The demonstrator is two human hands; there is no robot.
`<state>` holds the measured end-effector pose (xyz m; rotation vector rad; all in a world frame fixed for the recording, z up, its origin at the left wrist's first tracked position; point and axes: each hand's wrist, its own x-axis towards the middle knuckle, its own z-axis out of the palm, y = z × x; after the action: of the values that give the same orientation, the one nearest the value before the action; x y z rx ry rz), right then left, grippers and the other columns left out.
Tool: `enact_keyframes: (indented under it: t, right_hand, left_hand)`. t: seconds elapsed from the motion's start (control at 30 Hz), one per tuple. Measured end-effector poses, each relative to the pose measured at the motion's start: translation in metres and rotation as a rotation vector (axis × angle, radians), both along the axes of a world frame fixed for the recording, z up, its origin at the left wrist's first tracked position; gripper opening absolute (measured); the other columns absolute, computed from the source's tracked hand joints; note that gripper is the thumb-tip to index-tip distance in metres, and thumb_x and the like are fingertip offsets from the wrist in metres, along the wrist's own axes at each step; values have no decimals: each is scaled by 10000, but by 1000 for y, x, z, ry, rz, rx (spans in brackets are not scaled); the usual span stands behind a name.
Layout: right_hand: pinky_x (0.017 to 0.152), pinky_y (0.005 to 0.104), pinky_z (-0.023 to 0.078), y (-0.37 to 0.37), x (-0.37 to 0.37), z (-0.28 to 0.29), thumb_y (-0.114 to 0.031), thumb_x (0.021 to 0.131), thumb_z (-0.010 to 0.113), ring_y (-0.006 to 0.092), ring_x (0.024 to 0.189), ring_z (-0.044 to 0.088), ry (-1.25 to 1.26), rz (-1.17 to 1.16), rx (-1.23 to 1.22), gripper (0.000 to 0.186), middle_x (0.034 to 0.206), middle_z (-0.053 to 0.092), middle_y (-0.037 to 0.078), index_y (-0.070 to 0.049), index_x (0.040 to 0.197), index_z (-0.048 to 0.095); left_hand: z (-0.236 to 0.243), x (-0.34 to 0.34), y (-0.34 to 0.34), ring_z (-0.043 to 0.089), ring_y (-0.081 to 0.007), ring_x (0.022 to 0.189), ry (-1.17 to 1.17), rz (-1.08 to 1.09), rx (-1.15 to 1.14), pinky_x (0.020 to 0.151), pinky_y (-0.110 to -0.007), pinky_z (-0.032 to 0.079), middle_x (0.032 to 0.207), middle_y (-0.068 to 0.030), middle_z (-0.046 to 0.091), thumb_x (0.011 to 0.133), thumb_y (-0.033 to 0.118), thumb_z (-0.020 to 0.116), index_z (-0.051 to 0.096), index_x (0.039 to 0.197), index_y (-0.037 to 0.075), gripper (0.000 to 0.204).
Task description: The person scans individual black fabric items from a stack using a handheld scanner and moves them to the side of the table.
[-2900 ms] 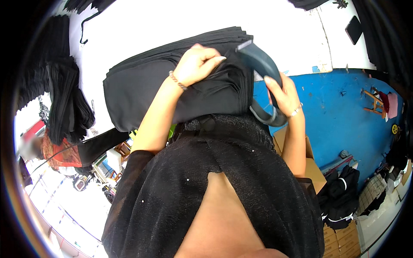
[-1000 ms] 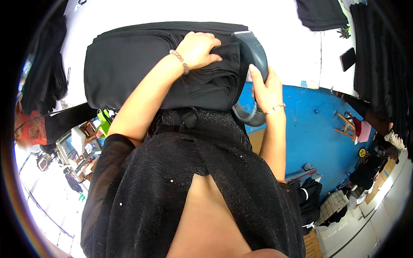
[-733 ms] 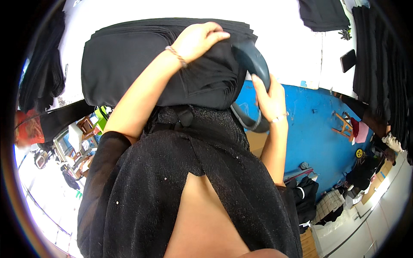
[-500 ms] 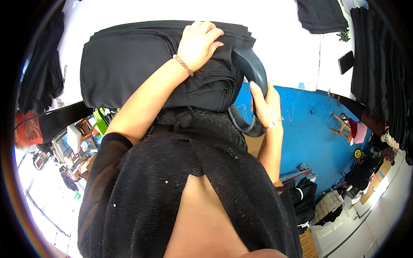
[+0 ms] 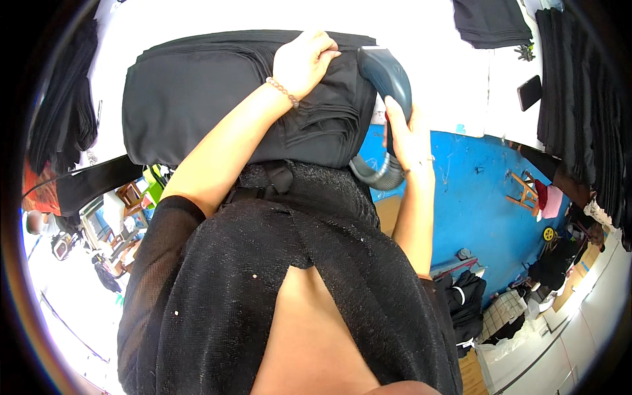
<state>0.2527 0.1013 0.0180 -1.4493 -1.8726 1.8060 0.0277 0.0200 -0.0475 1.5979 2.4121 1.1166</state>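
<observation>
A thick stack of folded black cloth (image 5: 191, 99) lies at the near edge of the white table, against my front. My left hand (image 5: 303, 62), with a bead bracelet at the wrist, rests over the stack's upper right part, its fingers curled and pinched on the cloth near the far edge. In my right hand (image 5: 411, 135) is a dark blue-grey, clipper-shaped thread trimmer (image 5: 388, 76); my fingers wrap its lower handle. The trimmer's flat head sits beside the stack's right edge, and a ribbed grey hose (image 5: 382, 174) curves away below it.
More black cloth hangs at the left (image 5: 66, 99) and right (image 5: 579, 112) sides. A folded black piece (image 5: 490, 23) and a dark phone (image 5: 528, 93) lie on the white table (image 5: 447, 85). A small wooden stool (image 5: 523, 194) stands on the blue floor (image 5: 461, 197) at right.
My right hand and the trimmer have moved up and slightly away, and the trimmer's head now shows from above. My left fingers have drawn together more tightly on the cloth.
</observation>
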Motion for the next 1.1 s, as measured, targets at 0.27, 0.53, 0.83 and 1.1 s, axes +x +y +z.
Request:
enact_keyframes:
  t: [0.27,0.53,0.83,1.1]
  right_hand:
    - [468,290,455,3,21,0,-383,972,663,112,478,537,-67,153,41,436,619,570,31,29,1108,623]
    - [519,301,488,1,21,7,-389,962,674,135,523,588,-129,159,32,463,698,627,80,44,1119,628]
    - [470,293,460,7,25,-2,-380,968,673,117,484,545,-78,76,21,438,614,562,39,43,1069,613]
    - [483,286,475,8,7,-8,-381,962,679,118,501,566,-74,65,63,457,678,600,47,41,1129,624]
  left_hand:
    - [-6,-7,-8,631,-195,714,-153,-128,124,659,-300,522,911,-59,673,832,35,740,638,862,34,106]
    - [52,-33,-34,643,-246,703,-375,-400,-454,677,-358,511,769,-87,679,972,225,643,619,787,36,265]
    - [1,-13,1,654,-286,848,155,-214,40,773,-377,534,925,-86,645,803,126,773,697,910,59,147]
    - [23,-27,-18,618,-267,638,-323,-277,-211,618,-332,502,725,-99,651,916,201,707,650,877,34,180]
